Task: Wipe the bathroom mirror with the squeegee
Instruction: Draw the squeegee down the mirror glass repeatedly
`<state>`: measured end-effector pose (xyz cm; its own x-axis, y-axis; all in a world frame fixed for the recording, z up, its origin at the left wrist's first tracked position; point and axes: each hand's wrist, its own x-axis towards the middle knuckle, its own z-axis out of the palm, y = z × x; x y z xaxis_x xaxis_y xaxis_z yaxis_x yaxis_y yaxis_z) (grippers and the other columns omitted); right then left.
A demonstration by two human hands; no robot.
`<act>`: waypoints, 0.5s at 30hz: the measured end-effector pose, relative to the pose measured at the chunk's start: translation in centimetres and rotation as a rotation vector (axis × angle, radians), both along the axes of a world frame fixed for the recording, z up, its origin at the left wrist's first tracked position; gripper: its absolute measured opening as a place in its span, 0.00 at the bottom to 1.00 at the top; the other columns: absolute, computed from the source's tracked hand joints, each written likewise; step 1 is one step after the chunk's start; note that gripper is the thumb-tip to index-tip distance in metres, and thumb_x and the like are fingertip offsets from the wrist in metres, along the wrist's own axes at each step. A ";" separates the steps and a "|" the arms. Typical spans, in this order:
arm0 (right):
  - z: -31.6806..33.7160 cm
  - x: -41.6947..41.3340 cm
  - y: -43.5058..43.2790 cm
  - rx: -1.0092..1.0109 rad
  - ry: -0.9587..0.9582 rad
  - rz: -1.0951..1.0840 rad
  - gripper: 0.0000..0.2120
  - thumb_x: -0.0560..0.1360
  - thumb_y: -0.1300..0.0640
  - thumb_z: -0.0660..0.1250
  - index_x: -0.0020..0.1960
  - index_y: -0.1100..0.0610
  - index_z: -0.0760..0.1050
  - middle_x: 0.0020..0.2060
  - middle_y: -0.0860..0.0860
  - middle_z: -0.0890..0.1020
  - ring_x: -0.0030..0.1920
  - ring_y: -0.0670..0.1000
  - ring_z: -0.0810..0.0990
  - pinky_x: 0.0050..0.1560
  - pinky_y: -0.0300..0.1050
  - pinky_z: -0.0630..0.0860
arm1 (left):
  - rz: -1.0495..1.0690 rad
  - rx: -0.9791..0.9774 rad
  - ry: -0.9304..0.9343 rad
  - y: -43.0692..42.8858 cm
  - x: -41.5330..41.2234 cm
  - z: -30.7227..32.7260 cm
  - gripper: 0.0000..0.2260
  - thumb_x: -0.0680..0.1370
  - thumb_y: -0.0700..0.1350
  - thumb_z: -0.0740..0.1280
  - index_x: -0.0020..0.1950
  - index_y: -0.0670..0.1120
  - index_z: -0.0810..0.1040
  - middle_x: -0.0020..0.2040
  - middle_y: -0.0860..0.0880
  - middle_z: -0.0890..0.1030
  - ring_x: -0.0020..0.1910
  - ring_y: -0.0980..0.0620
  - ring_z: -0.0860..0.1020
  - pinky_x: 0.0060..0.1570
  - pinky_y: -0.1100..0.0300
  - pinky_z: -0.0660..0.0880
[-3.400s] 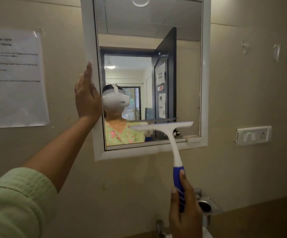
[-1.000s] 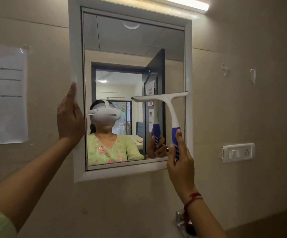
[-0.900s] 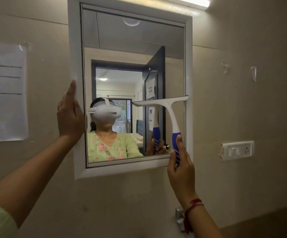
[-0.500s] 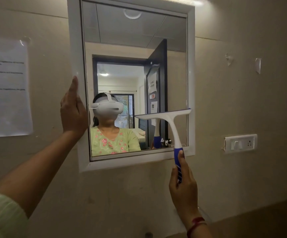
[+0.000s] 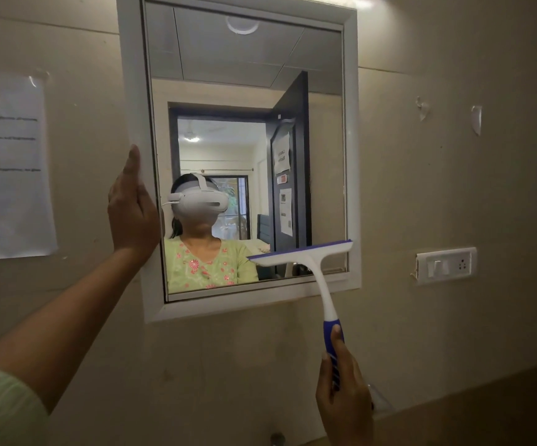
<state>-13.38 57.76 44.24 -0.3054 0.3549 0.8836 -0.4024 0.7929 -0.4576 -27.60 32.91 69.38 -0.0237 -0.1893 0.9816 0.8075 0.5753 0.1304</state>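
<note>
A white-framed mirror [image 5: 352,156] hangs on the beige wall ahead of me. My left hand [image 5: 132,207] lies flat on the frame's left edge, fingers pointing up. The squeegee [image 5: 312,262] is white with a blue grip, and my right hand [image 5: 346,403] is closed around that grip below the mirror. Its blade rests tilted against the glass at the lower right corner, just above the bottom frame. The glass reflects a person in a green top and an open dark door.
A printed paper sheet [image 5: 6,165] is taped to the wall at the left. A white switch plate [image 5: 445,265] sits right of the mirror. Two small hooks [image 5: 421,107] are stuck higher on the right wall. A darker ledge [image 5: 485,403] runs along the bottom right.
My right hand has drawn the squeegee down the right side of the glass, from mid-height to the bottom corner. My left hand has stayed on the frame's left edge.
</note>
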 end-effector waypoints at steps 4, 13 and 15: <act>-0.6 0.7 -0.3 -0.005 -0.028 -0.017 0.22 0.78 0.46 0.54 0.69 0.54 0.62 0.35 0.53 0.79 0.29 0.45 0.73 0.30 0.31 0.72 | -0.004 0.004 -0.006 0.1 0.1 -0.1 0.20 0.80 0.37 0.51 0.73 0.44 0.59 0.68 0.56 0.63 0.65 0.59 0.64 0.64 0.75 0.57; -1.9 1.3 -0.3 -0.030 -0.020 0.016 0.23 0.74 0.56 0.62 0.68 0.55 0.65 0.33 0.51 0.78 0.27 0.43 0.74 0.36 0.27 0.72 | 0.001 -0.002 -0.012 0.1 0.2 -0.4 0.20 0.80 0.38 0.51 0.73 0.44 0.59 0.67 0.57 0.63 0.66 0.53 0.67 0.64 0.74 0.57; -2.2 1.5 -0.5 -0.025 -0.034 0.017 0.22 0.76 0.49 0.58 0.67 0.57 0.67 0.36 0.52 0.81 0.29 0.42 0.75 0.38 0.25 0.72 | 0.001 -0.001 -0.019 0.1 0.2 -0.6 0.20 0.80 0.38 0.51 0.74 0.44 0.59 0.66 0.57 0.63 0.66 0.51 0.68 0.64 0.75 0.57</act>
<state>-11.84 57.30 42.02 -0.3412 0.3711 0.8636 -0.3996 0.7744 -0.4906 -27.40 33.06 68.81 -0.0420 -0.1879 0.9813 0.8045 0.5761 0.1448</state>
